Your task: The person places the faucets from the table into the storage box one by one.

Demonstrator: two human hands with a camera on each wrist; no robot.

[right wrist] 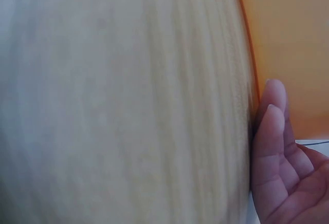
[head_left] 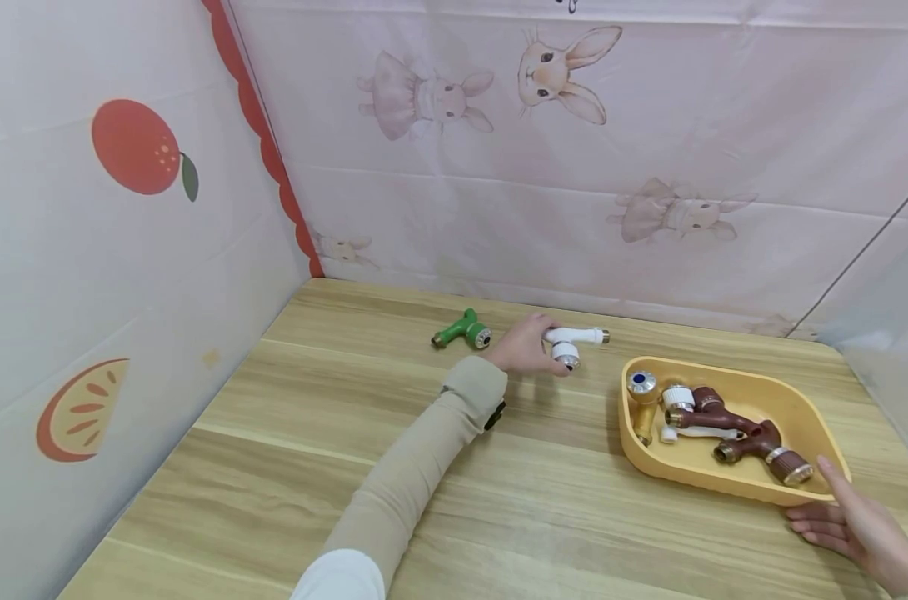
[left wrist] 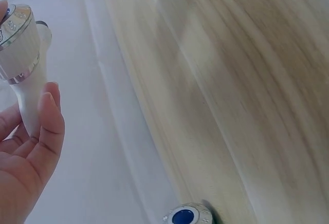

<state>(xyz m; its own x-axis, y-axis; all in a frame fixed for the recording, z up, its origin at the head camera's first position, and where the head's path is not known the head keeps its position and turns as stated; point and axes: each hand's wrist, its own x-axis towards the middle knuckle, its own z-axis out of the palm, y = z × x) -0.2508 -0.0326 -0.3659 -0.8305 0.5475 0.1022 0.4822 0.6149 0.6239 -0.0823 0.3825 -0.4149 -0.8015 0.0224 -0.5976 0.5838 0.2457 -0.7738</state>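
A white tap [head_left: 583, 336] with a ribbed knob is in my left hand [head_left: 527, 345], near the back of the table. In the left wrist view the fingers curl round the body of the white tap [left wrist: 32, 93] and a fingertip lies on its knob. To the left of that hand, a green tap [head_left: 465, 330] lies on the table. My right hand [head_left: 855, 521] grips the near right corner of a yellow plastic basin [head_left: 694, 485], thumb at the rim and fingers low outside. In the right wrist view these fingers [right wrist: 270, 147] lie along the basin's orange-looking wall [right wrist: 298, 39].
Inside the basin lie a large brown tap [head_left: 739, 429], a gold-yellow tap [head_left: 646, 414] and a white-knobbed tap [head_left: 677, 398]. Printed cloth walls [head_left: 454, 225] border the wood-grain table [head_left: 334, 400] at the back and sides.
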